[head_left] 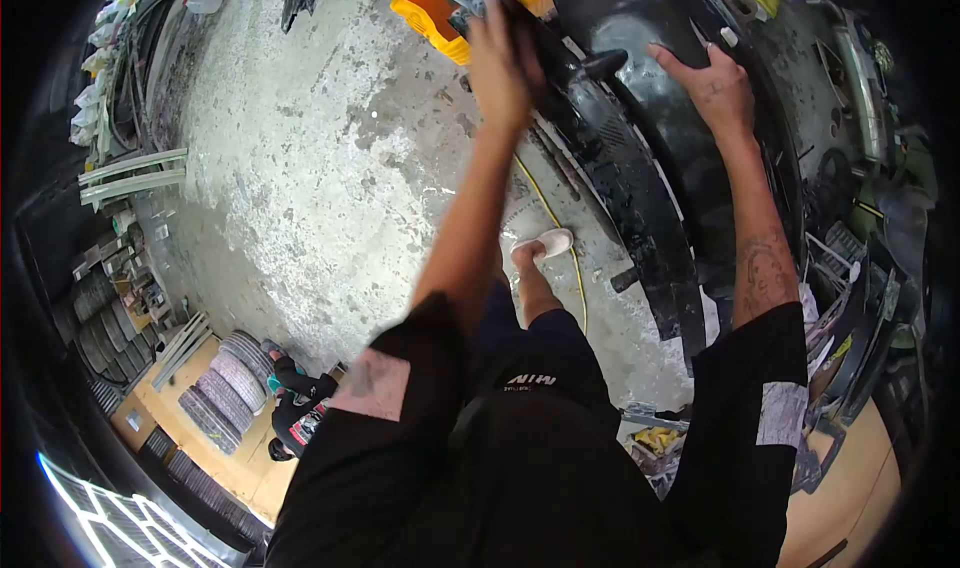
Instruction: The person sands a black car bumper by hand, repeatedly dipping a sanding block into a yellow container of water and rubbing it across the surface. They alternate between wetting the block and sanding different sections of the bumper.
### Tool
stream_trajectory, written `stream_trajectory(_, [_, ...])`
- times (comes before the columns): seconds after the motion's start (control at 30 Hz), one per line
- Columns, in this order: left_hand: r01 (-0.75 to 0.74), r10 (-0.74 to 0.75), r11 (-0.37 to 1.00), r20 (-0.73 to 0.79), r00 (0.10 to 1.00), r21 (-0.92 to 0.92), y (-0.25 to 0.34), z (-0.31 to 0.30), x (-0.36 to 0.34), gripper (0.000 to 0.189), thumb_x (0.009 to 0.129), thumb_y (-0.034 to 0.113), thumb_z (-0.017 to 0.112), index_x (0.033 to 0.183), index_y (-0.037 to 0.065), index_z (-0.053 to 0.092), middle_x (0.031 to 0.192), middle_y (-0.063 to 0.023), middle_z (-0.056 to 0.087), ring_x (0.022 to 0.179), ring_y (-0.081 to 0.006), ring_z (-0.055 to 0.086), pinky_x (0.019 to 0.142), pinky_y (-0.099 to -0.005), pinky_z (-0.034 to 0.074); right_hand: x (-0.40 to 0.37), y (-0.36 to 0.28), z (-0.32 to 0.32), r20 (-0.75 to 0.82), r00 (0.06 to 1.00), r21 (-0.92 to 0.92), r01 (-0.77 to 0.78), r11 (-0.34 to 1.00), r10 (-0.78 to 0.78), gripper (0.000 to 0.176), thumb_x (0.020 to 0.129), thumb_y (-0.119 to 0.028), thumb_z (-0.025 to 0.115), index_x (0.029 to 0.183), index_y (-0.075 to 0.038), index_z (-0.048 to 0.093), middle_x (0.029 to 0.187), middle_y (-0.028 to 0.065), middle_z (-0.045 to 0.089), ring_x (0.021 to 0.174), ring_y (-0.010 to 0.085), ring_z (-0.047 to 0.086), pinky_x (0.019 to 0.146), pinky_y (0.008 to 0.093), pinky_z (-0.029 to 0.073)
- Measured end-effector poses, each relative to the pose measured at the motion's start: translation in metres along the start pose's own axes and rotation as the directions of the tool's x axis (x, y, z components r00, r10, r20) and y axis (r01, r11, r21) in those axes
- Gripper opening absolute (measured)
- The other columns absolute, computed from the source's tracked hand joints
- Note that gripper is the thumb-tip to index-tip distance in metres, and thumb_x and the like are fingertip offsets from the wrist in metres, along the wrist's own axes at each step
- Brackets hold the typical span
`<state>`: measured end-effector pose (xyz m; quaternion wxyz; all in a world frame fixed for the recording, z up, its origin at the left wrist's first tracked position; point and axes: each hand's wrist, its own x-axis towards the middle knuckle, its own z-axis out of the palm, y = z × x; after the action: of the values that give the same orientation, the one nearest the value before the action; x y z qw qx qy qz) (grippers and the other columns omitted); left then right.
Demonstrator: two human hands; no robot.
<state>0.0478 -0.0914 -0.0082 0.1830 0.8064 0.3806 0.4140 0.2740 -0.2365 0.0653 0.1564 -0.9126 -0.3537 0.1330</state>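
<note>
Black cloth shirt (545,478) is nearest; left hand (500,80) blurred, opening and hold indeterminate; half-open right hand (722,93) contacts glossy, curved panel (675,133).

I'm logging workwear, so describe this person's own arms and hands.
Black left sleeve with a pinkish patch; black right sleeve with a greyish-white patch. The right forearm bears a dark tattoo. The left hand, blurred, and right hand are ungloved.

1. A worker's left hand (500,76) is blurring beside a yellow-orange bin (428,10), its exact hold defying reading.
2. The bin is running past the top edge, as is a glossy black panel (645,30).
3. The left sleeve (430,338) is partly hiding a second person (292,408).
4. Tiny print (517,389) on the shorts is proving illegible.
</note>
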Motion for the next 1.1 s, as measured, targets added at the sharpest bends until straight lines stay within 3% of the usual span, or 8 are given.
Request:
stream_trajectory(0.2, [0.012,-0.012,0.999,-0.01,1.0,-0.043,0.0,-0.006,0.019,0.056,0.098,0.011,0.064,0.151,0.007,0.046,0.113,-0.0283,0.059,0.091,-0.0486,0.064,0.073,-0.0513,0.054,-0.007,-0.005,-0.007,0.011,1.0,-0.049,-0.026,0.998,0.027,0.11,0.068,-0.083,0.076,0.13,0.008,0.065,0.123,0.0337,0.068,0.12,0.044,0.066,0.101,0.0448,0.052])
stream_trajectory(0.27, [0.266,-0.247,0.957,0.153,0.957,-0.118,0.005,-0.015,0.071,0.045,0.1,0.01,0.053,0.143,-0.002,0.051,0.136,-0.0265,0.058,0.124,-0.0435,0.055,0.103,-0.0452,0.048,-0.003,-0.003,-0.007,0.05,0.998,-0.083,-0.032,0.996,0.036,0.112,0.067,-0.084,0.075,0.13,0.008,0.065,0.123,0.0345,0.067,0.121,0.0439,0.065,0.102,0.0445,0.052])
stream_trajectory(0.33, [-0.117,0.118,0.993,-0.064,0.991,0.02,-0.034,0.005,0.046,0.068,0.095,0.007,0.062,0.157,0.001,0.036,0.109,-0.0256,0.058,0.098,-0.0457,0.061,0.081,-0.0485,0.053,-0.004,0.001,0.0,0.003,1.0,-0.062,0.001,0.998,0.0,0.111,0.067,-0.083,0.076,0.13,0.009,0.065,0.122,0.0346,0.068,0.121,0.0434,0.065,0.102,0.0441,0.052])
stream_trajectory(0.5, [0.004,0.005,0.999,0.186,0.983,-0.051,0.027,-0.03,-0.06,0.072,0.093,0.005,0.067,0.159,0.003,0.037,0.115,-0.0268,0.061,0.096,-0.0462,0.065,0.08,-0.0485,0.056,-0.004,0.004,0.0,-0.001,1.0,-0.05,0.001,0.999,-0.001,0.112,0.067,-0.082,0.076,0.129,0.011,0.064,0.12,0.035,0.068,0.118,0.0435,0.067,0.101,0.0433,0.053])
stream_trajectory(0.6, [-0.13,0.129,0.991,0.033,0.991,0.024,-0.049,0.005,0.051,0.068,0.092,0.005,0.065,0.155,0.001,0.039,0.111,-0.0269,0.059,0.098,-0.0443,0.061,0.081,-0.0493,0.052,-0.01,0.001,0.001,-0.01,1.0,-0.049,0.008,0.999,-0.008,0.111,0.068,-0.082,0.076,0.129,0.01,0.064,0.12,0.0349,0.068,0.117,0.0437,0.068,0.1,0.0435,0.053])
stream_trajectory(0.67, [0.176,-0.176,0.984,-0.269,0.947,-0.024,-0.046,0.043,0.069,0.043,0.102,0.012,0.051,0.143,0.0,0.051,0.122,-0.0255,0.06,0.11,-0.0425,0.059,0.094,-0.0476,0.049,-0.013,-0.007,-0.009,0.069,0.996,-0.052,-0.043,0.998,0.047,0.111,0.068,-0.081,0.077,0.129,0.01,0.065,0.12,0.0346,0.069,0.117,0.0436,0.068,0.1,0.0438,0.053])
stream_trajectory(0.87, [0.051,-0.024,0.991,0.21,0.977,-0.126,0.035,-0.031,-0.064,0.07,0.093,0.004,0.068,0.158,0.006,0.041,0.112,-0.0264,0.062,0.1,-0.0449,0.064,0.085,-0.0479,0.055,-0.008,-0.003,-0.002,0.031,0.998,-0.058,-0.053,0.997,0.055,0.108,0.069,-0.08,0.077,0.131,0.008,0.065,0.121,0.0335,0.069,0.116,0.0435,0.068,0.1,0.0444,0.053])
stream_trajectory(1.1, [-0.064,0.059,0.993,-0.053,0.997,-0.096,-0.023,0.001,0.018,0.069,0.093,0.008,0.066,0.157,0.003,0.039,0.111,-0.0267,0.059,0.098,-0.0459,0.062,0.084,-0.0493,0.054,-0.008,0.0,-0.002,0.046,0.999,-0.062,-0.027,0.998,0.03,0.111,0.069,-0.08,0.076,0.132,0.009,0.063,0.124,0.0339,0.068,0.121,0.0424,0.066,0.103,0.0428,0.052])
